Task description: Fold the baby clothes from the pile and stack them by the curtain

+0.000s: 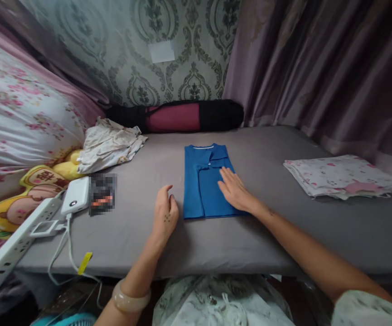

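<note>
A blue shirt lies folded into a neat rectangle on the grey sheet, its neckline at the far end. Flat on the right side of the shirt rests my right hand, fingers stretched out and pointing away from me. My left hand is just left of the shirt, apart from it, with nothing in it. Its fingers are loosely curled and the thumb stands away from them.
A folded patterned cloth lies at the right. Crumpled fabric and a yellow plush toy are at the left, near a white power bank and a power strip. A long black-and-maroon bag lies along the wall.
</note>
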{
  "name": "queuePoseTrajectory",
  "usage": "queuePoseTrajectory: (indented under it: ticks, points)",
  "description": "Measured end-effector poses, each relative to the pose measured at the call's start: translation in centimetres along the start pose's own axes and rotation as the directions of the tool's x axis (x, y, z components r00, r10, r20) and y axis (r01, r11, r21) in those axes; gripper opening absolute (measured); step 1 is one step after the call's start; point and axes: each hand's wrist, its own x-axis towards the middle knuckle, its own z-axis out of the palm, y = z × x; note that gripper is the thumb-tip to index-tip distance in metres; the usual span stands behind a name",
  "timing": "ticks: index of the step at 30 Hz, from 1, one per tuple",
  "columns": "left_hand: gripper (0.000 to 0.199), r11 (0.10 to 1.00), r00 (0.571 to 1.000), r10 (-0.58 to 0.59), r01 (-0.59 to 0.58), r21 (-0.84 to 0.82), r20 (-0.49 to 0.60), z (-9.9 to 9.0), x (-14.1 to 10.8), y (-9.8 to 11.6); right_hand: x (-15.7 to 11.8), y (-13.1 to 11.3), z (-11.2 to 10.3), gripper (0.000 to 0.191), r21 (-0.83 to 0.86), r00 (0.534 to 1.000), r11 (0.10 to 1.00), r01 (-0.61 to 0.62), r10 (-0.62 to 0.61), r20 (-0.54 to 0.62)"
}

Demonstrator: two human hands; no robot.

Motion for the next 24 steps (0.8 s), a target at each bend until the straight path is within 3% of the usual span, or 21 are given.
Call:
queuePoseTrajectory:
  ticks: [2,5,11,16,19,22,24]
  points:
    - [0.035,0.993,0.99,0.091,-0.099,0.064,0.106,0.2,0.7,-0.1,-1.2,2.3,-0.1,0.07,-0.083,0.998,0.995,-0.061,0.06,-0.013]
    - [0.041,0.964,0.956,0.19,-0.224,0.14,0.223,1.7,1.3,0.3,-2.5,3.8,0.1,0.072,-0.15,0.997,0.985,-0.079,0.077,-0.019]
    - [0.057,0.888,0.901,0.264,-0.367,0.278,0.344,4.9,1.0,0.5,-3.0,3.4,1.2,0.074,-0.172,0.998,0.984,-0.054,0.048,-0.037]
    - [0.065,0.84,0.836,0.247,-0.437,0.322,0.491,5.2,1.0,0.0,-3.0,3.1,1.4,0.078,-0.158,0.995,0.984,-0.084,0.092,0.046]
    - [0.066,0.834,0.84,0.23,-0.43,0.346,0.491,4.7,1.4,0.8,-3.2,2.5,0.7,0.075,-0.151,0.997,0.986,-0.066,0.071,0.024]
    - [0.065,0.831,0.873,0.271,-0.425,0.358,0.407,4.7,1.4,1.7,-3.6,1.6,0.7,0.073,-0.157,0.999,0.988,0.009,-0.015,-0.036]
    - [0.066,0.832,0.86,0.285,-0.441,0.336,0.422,5.1,1.1,1.9,-4.0,1.3,1.1,0.072,-0.16,0.998,0.986,0.052,-0.058,-0.028]
